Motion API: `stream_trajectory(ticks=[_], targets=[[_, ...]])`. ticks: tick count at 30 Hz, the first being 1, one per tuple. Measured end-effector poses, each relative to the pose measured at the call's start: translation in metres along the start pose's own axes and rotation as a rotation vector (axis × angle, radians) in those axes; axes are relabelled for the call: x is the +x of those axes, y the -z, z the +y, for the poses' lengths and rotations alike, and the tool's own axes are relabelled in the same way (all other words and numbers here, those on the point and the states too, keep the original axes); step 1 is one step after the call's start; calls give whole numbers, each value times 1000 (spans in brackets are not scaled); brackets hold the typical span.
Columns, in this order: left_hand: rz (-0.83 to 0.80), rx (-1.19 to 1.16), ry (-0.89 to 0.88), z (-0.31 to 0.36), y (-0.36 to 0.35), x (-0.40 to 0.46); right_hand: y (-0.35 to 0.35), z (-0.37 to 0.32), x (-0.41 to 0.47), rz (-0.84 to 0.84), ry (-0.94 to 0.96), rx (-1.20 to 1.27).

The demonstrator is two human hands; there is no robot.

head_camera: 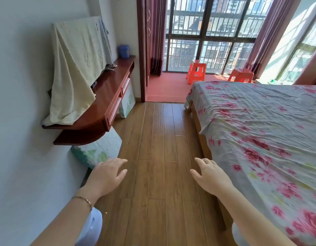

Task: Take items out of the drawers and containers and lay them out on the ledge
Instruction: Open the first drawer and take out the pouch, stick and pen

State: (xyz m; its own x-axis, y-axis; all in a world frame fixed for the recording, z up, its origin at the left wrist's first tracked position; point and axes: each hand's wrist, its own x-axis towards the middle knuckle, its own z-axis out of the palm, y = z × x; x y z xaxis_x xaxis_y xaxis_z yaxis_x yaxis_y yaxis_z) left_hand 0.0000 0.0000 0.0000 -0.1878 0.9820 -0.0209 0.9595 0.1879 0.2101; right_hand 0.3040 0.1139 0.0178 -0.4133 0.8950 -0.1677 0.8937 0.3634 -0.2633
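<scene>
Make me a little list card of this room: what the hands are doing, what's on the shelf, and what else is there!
left hand: open, holding nothing
right hand: open, holding nothing
wall shelf: red-brown wood, drawers shut
on shelf: cream cloth draped over something, blue container at far end
bed: flowered sheet, on the right
stools: orange, by the window

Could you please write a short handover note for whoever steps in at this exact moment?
Left hand: open, empty, held out over the floor.
Right hand: open, empty, held out beside the bed.
The wall-mounted wooden ledge is ahead on the left, with its drawers shut. A cloth-draped object fills most of the ledge top; a blue lidded container stands at the far end.
Done: nothing visibly taken out yet.
Left: walk to the ledge, open the drawers and the container, and lay their contents on the bare part of the ledge.
</scene>
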Motion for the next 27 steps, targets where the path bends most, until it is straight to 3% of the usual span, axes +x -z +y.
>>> stream_trajectory(ticks=[10,23,27], targets=[[-1,-12,-40,6,-30,110,-14,23,105,-49,33,-22],[-3,-96,-30,-54,-9,362,44,6,361,-54,10,-7],[-75,-85,-3,-69,-14,407,47,10,420,-137,-7,17]])
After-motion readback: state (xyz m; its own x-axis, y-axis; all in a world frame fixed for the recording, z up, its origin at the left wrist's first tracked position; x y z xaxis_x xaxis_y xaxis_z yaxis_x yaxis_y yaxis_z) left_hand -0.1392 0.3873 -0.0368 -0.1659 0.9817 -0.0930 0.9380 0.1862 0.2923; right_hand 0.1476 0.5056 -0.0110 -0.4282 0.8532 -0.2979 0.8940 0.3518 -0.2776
